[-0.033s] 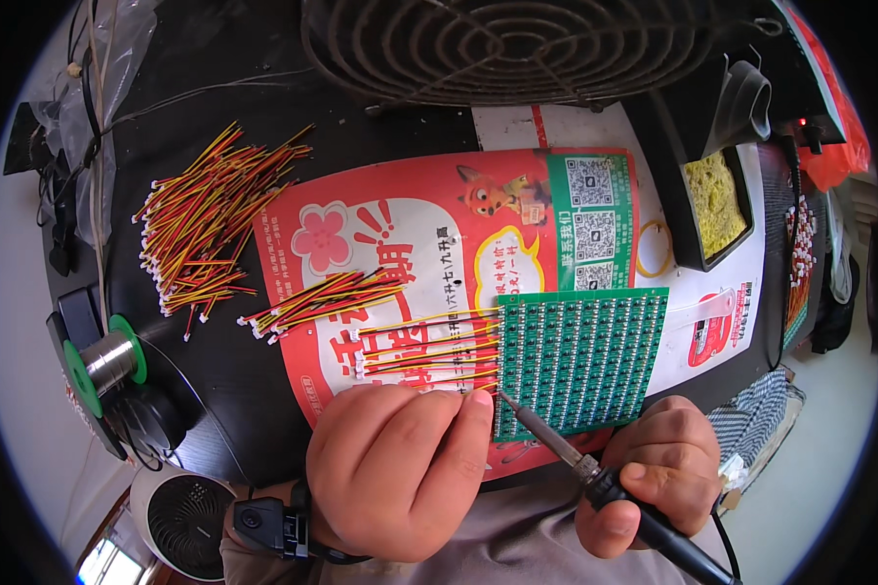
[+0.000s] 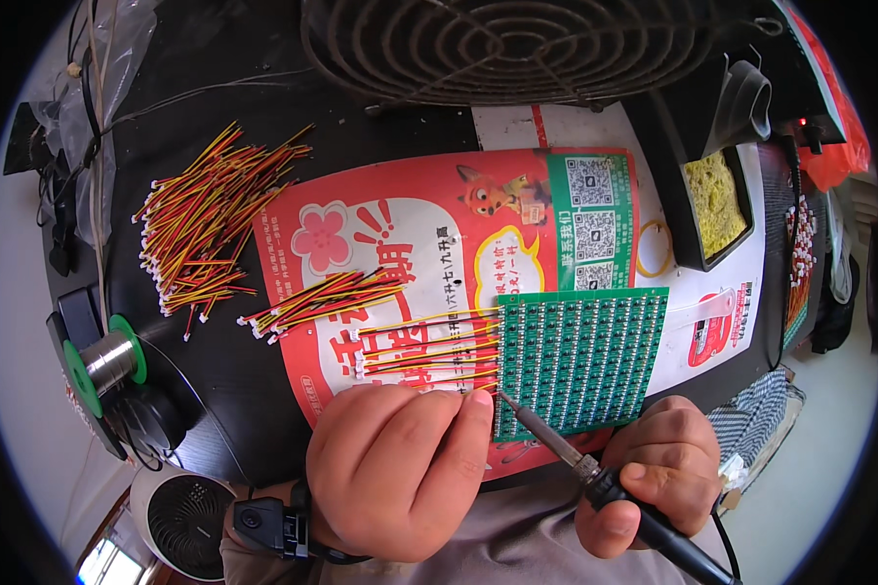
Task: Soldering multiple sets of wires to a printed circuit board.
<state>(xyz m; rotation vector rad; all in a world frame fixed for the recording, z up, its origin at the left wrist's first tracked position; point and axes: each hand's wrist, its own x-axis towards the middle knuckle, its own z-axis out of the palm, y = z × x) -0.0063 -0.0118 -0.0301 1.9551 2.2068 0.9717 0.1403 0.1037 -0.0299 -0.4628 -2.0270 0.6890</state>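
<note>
A green circuit board (image 2: 580, 361) covered in rows of tiny parts lies on a red printed sheet. Several red, black and yellow wires (image 2: 429, 359) with white plugs run leftward from its left edge. My left hand (image 2: 400, 468) is closed beside the board's lower left edge, thumb and forefinger pinching a thin wire whose end reaches the board; most of that wire is hidden by the hand. Wrapped around the dark handle of a soldering iron (image 2: 556, 444), my right hand (image 2: 658, 468) holds its tip against or just over the board's left edge, by the pinched wire.
At left are a large pile of plugged wires (image 2: 215, 224), a smaller bundle (image 2: 327, 300) and a solder reel (image 2: 112, 363). A fan guard (image 2: 507, 49) spans the far side. A holder with a yellow sponge (image 2: 717, 205) stands at right, near a tape ring (image 2: 655, 249).
</note>
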